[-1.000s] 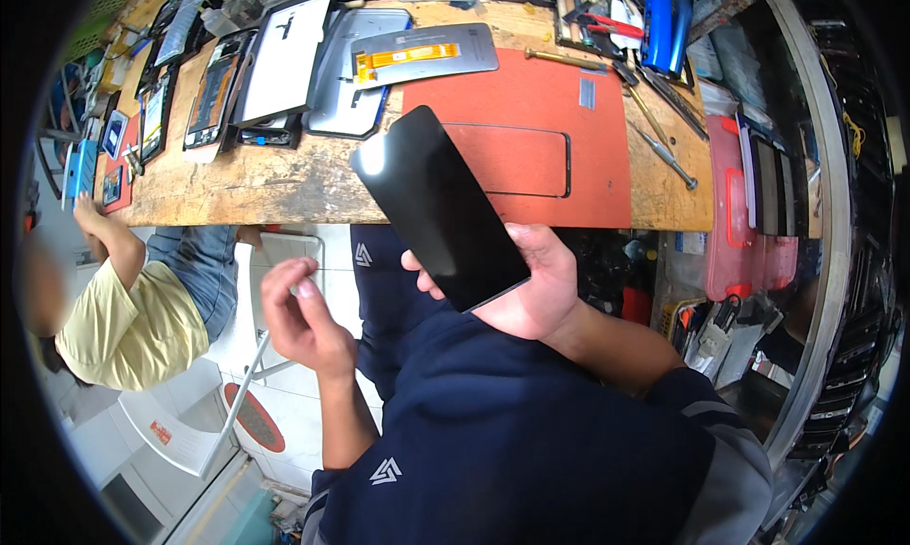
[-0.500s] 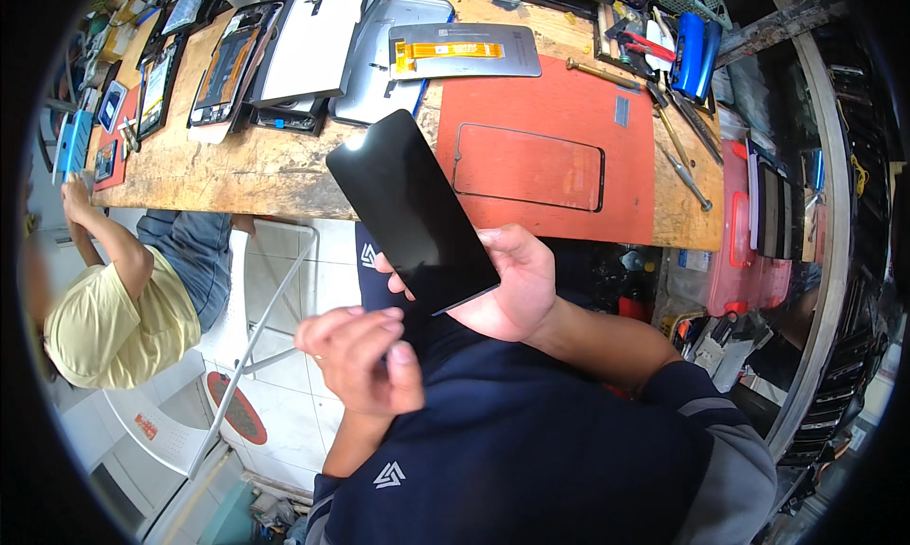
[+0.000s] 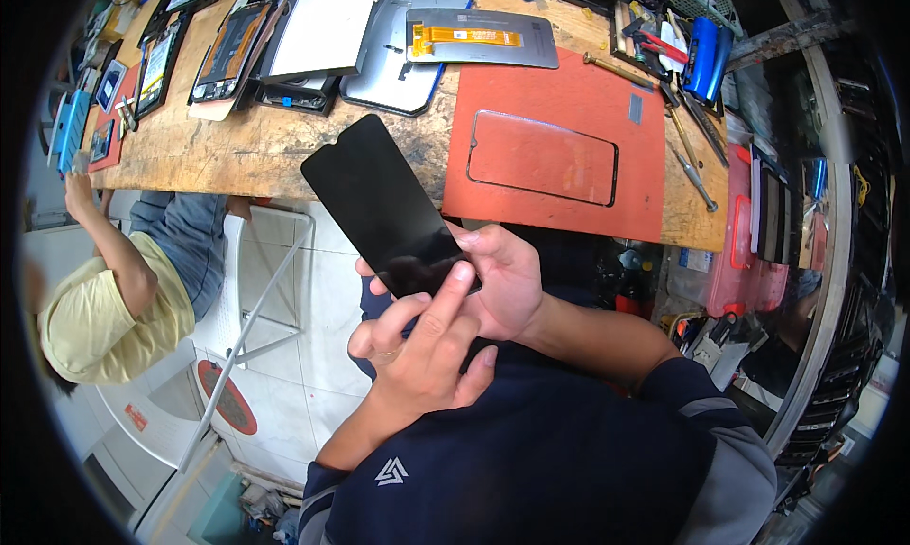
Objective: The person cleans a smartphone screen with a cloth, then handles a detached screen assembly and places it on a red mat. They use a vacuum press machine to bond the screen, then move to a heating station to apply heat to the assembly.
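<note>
My right hand [image 3: 507,281] holds a black phone screen panel [image 3: 379,204] at its lower end, thumb along the right edge and fingertips showing past the left edge. The panel is tilted, its glossy face up and its notched top end toward the bench. My left hand [image 3: 422,351] grips nothing; its index finger is stretched out over the panel's lower right part, seemingly touching it, with the other fingers apart and partly bent. A clear glass with a black border [image 3: 614,175] lies on the orange mat [image 3: 531,208] beyond my right hand.
A grey display panel with an orange flex cable [image 3: 536,45] lies at the mat's far edge. Opened phones and tablets [image 3: 322,33] crowd the back left. Screwdrivers [image 3: 697,180] lie at right. Another person in a yellow shirt [image 3: 100,299] works at the bench's left end.
My left hand has moved up and right, bringing its index finger onto the panel's lower end. The panel has shifted slightly left, and its bright reflection is gone.
</note>
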Tool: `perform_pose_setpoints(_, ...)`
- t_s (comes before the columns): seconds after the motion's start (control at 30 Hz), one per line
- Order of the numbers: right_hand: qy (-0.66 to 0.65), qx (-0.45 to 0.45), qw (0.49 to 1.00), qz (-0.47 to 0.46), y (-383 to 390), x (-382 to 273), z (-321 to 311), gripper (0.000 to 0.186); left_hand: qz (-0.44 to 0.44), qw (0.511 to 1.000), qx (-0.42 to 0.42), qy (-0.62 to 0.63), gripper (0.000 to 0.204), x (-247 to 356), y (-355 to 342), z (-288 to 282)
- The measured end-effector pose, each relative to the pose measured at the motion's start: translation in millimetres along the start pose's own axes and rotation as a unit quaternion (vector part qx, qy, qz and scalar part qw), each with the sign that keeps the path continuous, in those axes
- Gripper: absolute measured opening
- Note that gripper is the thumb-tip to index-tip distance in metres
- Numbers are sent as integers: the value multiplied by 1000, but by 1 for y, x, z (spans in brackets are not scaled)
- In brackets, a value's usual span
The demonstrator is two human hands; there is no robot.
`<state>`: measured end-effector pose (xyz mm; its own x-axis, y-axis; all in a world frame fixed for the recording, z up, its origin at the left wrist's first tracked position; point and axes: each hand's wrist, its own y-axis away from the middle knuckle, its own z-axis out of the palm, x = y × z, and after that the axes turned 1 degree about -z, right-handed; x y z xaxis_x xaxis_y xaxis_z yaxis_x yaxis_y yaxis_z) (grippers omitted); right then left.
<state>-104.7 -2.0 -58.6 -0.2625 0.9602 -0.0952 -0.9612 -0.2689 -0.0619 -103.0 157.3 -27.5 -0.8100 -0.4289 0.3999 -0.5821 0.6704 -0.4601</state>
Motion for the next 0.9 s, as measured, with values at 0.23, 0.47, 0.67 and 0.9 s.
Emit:
perform_pose_setpoints(0.23, 32, 38, 999, 1, -2, 2, 3, 77, 63, 996, 9, 66, 18, -11, 4, -14)
perform_pose_setpoints(0.47, 165, 107, 980, 12, -2, 11, -1, 62, -117, 949, 275, 100, 20, -64, 6, -26)
perform_pose_setpoints(0.67, 736, 23, 675, 54, 8, 16, 8, 37, -96, 944, -237, 209, 64, -96, -8, -101)
perform_pose_setpoints(0.9, 758, -25, 645, 96, 0, 21, 14, 33, -146, 793, -473, 356, 74, -139, 12, -80)
